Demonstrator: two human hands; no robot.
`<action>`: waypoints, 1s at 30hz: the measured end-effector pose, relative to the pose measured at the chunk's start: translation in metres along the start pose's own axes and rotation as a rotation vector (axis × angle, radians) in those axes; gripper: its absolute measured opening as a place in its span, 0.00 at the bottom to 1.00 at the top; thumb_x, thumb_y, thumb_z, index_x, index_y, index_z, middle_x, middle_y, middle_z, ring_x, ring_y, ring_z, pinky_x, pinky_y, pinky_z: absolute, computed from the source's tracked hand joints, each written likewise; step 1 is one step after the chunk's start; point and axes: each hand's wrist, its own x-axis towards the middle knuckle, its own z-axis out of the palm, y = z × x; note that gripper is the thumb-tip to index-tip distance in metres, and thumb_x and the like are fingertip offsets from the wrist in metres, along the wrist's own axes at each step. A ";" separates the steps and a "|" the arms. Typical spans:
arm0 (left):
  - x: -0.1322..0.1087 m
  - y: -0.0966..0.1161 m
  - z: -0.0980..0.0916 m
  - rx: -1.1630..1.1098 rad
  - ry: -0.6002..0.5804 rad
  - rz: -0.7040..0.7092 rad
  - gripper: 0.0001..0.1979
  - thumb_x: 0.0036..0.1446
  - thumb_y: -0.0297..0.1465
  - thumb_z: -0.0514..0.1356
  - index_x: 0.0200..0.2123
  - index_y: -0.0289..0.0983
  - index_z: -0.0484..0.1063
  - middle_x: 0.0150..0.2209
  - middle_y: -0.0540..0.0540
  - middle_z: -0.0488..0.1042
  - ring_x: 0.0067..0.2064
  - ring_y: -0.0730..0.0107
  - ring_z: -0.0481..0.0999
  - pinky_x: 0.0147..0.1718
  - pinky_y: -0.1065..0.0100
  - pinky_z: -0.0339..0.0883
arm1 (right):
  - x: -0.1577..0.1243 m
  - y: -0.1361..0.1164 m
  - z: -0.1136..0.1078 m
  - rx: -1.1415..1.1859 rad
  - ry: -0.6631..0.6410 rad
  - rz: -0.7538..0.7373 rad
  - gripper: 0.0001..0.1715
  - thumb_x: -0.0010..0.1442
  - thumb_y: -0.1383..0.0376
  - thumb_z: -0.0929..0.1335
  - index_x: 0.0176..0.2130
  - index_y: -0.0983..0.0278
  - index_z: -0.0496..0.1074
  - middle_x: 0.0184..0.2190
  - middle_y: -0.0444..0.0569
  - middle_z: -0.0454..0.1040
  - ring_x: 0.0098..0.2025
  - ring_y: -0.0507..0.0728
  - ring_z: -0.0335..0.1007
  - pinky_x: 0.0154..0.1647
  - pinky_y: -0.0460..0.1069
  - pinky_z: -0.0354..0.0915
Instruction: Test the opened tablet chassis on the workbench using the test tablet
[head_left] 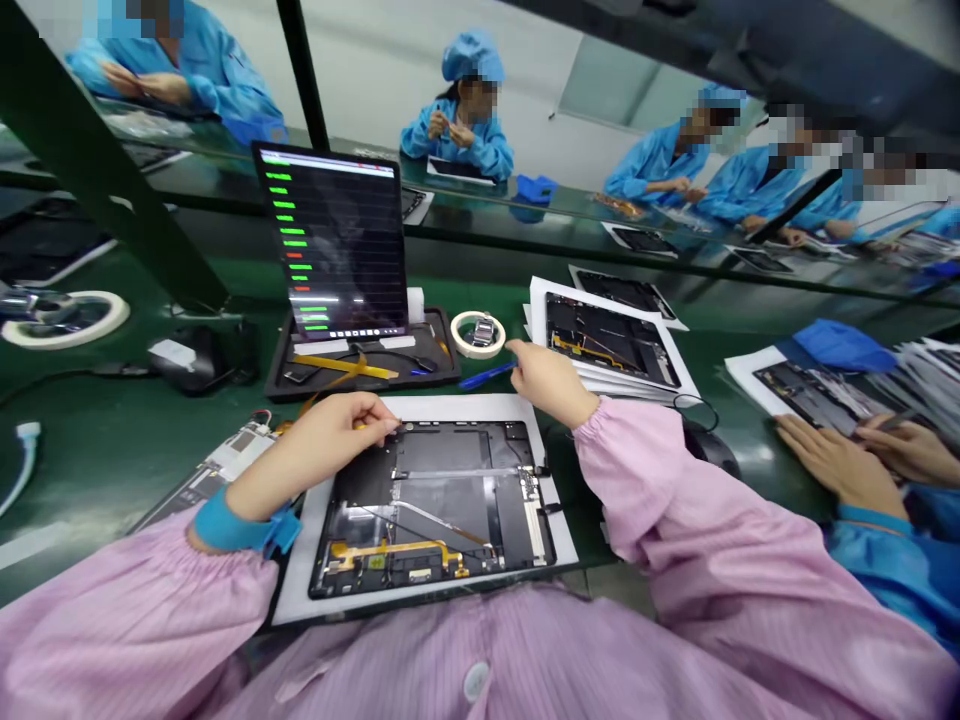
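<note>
A black tablet housing (442, 500) lies open on a white sheet (300, 590), its orange flex cables (397, 548) and small boards exposed. At the housing's upper left corner, my left hand (341, 435) is closed in a pinch; what sits between its fingertips is too small to make out. Beyond the far right corner, my right hand (551, 382) has its fingers around the end of a blue pen (484, 377), which points left. A roll of tape (459, 338) with a metal piece inside lies just past that pen.
A lit tablet (345, 250) stands in a black tray (360, 385) with cables. More housings (615, 340) are stacked on sheets to the right. At left are a black mouse (191, 358) and an opened device (232, 460). A co-worker's hands (847, 460) rest at far right.
</note>
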 end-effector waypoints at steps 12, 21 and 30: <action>0.002 -0.004 -0.002 0.010 0.119 0.062 0.14 0.52 0.41 0.56 0.30 0.36 0.72 0.27 0.48 0.76 0.31 0.66 0.74 0.31 0.67 0.64 | 0.052 -0.008 0.003 -0.062 0.064 -0.149 0.19 0.57 0.74 0.61 0.47 0.70 0.70 0.49 0.61 0.67 0.50 0.65 0.60 0.47 0.55 0.58; 0.001 -0.001 -0.003 0.017 0.154 0.085 0.13 0.53 0.40 0.55 0.31 0.36 0.72 0.28 0.47 0.75 0.31 0.66 0.73 0.31 0.67 0.64 | -0.012 -0.033 0.011 0.102 -0.187 -0.324 0.14 0.60 0.71 0.63 0.46 0.66 0.70 0.44 0.56 0.70 0.46 0.61 0.66 0.45 0.53 0.61; 0.000 0.003 -0.008 0.012 0.215 0.066 0.14 0.51 0.40 0.57 0.31 0.34 0.73 0.28 0.47 0.75 0.31 0.67 0.73 0.31 0.68 0.63 | -0.019 -0.030 0.025 0.508 -0.201 -0.280 0.11 0.58 0.62 0.71 0.38 0.64 0.66 0.35 0.48 0.70 0.39 0.57 0.64 0.40 0.50 0.60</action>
